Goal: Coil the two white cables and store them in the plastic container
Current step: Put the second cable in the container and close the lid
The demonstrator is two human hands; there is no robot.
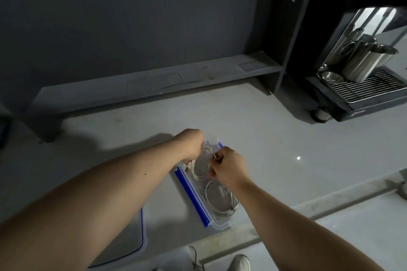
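A clear plastic container (193, 200) with blue clips lies on the pale counter in front of me. One coiled white cable (220, 201) rests in its near half. A second coiled white cable (201, 166) hangs over the far half, held from both sides. My left hand (191, 145) grips the coil's far left side, fingers hidden under the wrist. My right hand (228, 166) pinches the coil's right side, thumb and fingers closed on the strands.
The container's lid (141, 237), clear with a blue seal, lies on the counter at the near left, partly under my left forearm. A machine with a metal drip grate and steel jugs (361, 61) stands at the far right. A low grey ledge (154, 81) runs along the back wall.
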